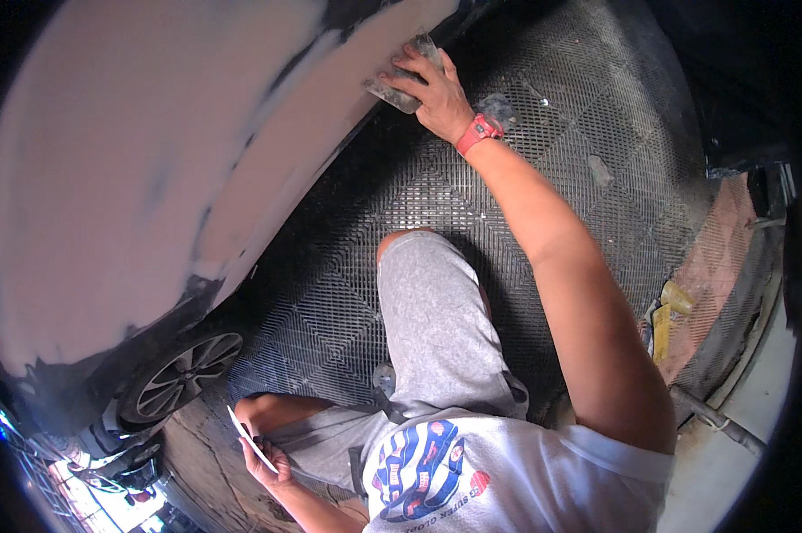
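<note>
Reaching out to the upper middle, my right hand (438, 96) holds a flat, grey, stained rectangular pad (394, 94) against the lower side of a car body (143, 169). Its fingers are spread over the pad's back and the thumb is at its edge; the pad's face is hidden. The car side is coated in dull pinkish-grey, with dark patches along a crease. Low on the left, beside my bent knee, my left hand (275, 465) grips a thin white flat piece (254, 437), seen nearly edge-on. That hand is away from the car.
A car wheel (186, 380) stands at the lower left, close to my knee. Black grid matting (587, 133) covers the floor under me. To the right lie a yellow cup-like container (676, 298), a yellow packet (661, 332) and a metal bar (719, 417).
</note>
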Tool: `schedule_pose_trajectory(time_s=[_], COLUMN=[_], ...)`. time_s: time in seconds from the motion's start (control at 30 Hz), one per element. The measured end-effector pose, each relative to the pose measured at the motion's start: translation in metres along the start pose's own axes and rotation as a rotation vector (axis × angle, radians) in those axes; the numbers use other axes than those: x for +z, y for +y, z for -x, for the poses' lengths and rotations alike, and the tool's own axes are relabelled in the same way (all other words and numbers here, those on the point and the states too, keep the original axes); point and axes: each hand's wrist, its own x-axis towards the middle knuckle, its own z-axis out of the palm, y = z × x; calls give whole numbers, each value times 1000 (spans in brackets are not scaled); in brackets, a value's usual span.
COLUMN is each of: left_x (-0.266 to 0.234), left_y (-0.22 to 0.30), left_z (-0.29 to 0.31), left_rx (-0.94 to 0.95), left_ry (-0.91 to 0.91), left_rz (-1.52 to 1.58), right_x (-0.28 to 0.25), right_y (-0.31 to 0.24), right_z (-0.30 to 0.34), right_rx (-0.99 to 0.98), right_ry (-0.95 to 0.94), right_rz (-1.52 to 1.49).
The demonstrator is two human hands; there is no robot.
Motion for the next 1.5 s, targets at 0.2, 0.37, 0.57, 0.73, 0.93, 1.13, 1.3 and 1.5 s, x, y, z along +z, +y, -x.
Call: schedule_pose_trajectory(time_s=[0.2, 0.37, 0.57, 0.73, 0.93, 1.13, 1.3, 1.5], left_x=[10, -1, 2, 4, 7, -2, 2, 5], left_y=[-4, -1, -2, -3, -5, -3, 0, -2], left_z=[2, -1, 2, -1, -3, 4, 9, 0], left_rx=[14, 8, 5, 1, 21, 25, 29, 16], left_ry=[14, -16, -33, -17, 9, -43, -26, -4], left_rz=[-2, -23, 21, -7, -40, -45, -37, -45], right_x=[-19, -54, -44, -22, -39, -80, -67, -19], right_y=[1, -8, -24, -35, -5, 18, 28, 29], right_z=[4, -53, -64, -12, -8, -77, -64, -13], right_rx=[54, -7, 17, 8, 58, -63, -61, -13], right_ry=[0, 204, 117, 15, 26, 153, 129, 97], right_rz=[11, -39, -42, -29, 44, 29, -3, 17])
